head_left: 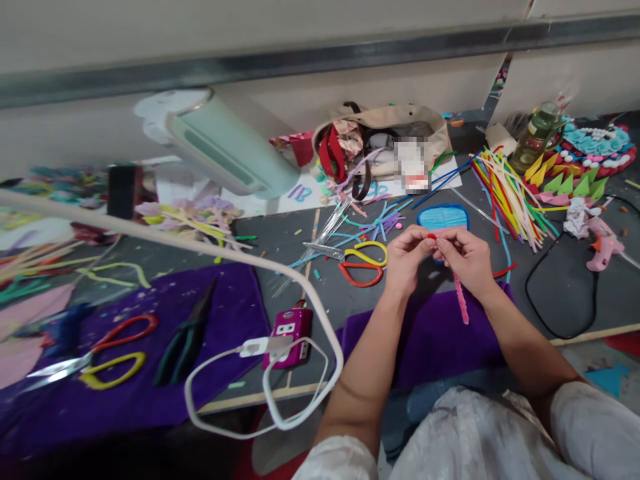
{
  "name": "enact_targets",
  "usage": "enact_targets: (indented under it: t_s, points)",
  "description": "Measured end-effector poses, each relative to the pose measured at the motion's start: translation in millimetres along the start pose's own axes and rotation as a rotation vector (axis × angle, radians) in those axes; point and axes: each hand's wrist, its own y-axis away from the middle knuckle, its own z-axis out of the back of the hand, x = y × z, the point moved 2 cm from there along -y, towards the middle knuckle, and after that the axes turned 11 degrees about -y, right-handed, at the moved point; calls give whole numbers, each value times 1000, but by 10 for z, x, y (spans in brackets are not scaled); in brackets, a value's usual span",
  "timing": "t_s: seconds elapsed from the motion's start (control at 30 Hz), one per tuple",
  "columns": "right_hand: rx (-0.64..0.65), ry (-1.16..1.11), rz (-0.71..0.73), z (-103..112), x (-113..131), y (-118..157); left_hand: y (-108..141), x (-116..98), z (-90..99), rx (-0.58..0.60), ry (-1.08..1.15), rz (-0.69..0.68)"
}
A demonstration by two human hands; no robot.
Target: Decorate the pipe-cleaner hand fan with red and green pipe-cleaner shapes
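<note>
A: Where are the hands?

B: Together, over the near edge of the dark table (333, 303). The left hand (407, 257) and the right hand (465, 259) meet at the fingertips.

A: And the fingers?

B: Thumb and forefinger are pressed together on each side, both pinching at a small red piece (431, 236) between them. The other fingers are curled in.

A: What's that pink thing below?

B: A crinkled pink strip (461, 300), hanging down from under the right hand over a purple cloth (450, 340). Its upper end is hidden — I can't tell whether it joins the red piece.

A: Anything just behind the hands?

B: A blue rounded piece (443, 217) with a darker blue rim, partly covered by them. Just beside the left hand lie open scissors (364, 260) with one yellow and one red handle.

A: And on the other side?

B: A loose bundle of coloured stems (517, 200) lies beyond the right hand, then a pink glue gun (604, 243) near the right end. Well to the left, a white plug (255, 347) sits in a magenta power block (295, 327).
</note>
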Motion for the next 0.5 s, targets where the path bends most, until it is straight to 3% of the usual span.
enact_targets:
  t_s: [0.13, 0.37, 0.5]
  points:
    - [47, -16, -7, 18, 20, -11, 8, -9, 9, 23, 7, 6]
    - [89, -277, -267, 0, -37, -58, 4, -19, 11, 84, -20, 23]
    - [102, -322, -304, -6, -41, -63, -6, -46, 17, 80, -10, -2]
